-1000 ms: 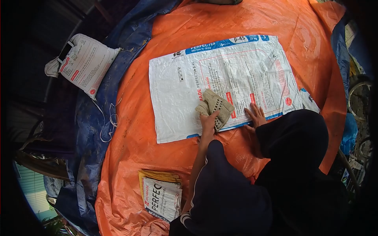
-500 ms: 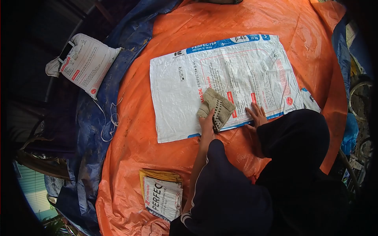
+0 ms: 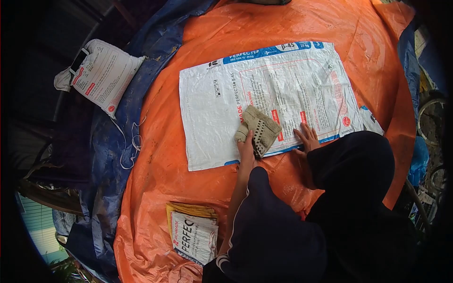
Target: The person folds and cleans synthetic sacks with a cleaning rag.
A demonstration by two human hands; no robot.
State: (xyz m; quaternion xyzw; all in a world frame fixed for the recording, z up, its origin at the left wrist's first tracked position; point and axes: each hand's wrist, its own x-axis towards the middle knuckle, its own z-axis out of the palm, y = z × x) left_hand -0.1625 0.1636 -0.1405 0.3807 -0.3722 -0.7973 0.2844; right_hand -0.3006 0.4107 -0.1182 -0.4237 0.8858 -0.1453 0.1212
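Note:
A folded beige towel (image 3: 265,126) with a dark checkered band lies on a flat white printed sack (image 3: 207,113). My left hand (image 3: 246,148) grips its near left edge, fingers closed over the fabric. Further right, my right hand (image 3: 309,138) rests palm down near the sack's lower edge, fingers spread, holding nothing. The sack is spread on an orange tarp (image 3: 155,155), its blue printed strip along the far side. Part of another printed sack (image 3: 372,120) shows beyond its right end.
A stack of folded sacks (image 3: 193,236) lies at the lower left. A filled white bag (image 3: 106,75) sits on a blue tarp (image 3: 106,155) at the upper left, with a loose white string (image 3: 125,151) beside it. Wheel-like rings (image 3: 427,118) are at the right edge.
My left hand has shifted slightly left on the towel, its fingers now further over the edge. The right hand and the sack stay in place.

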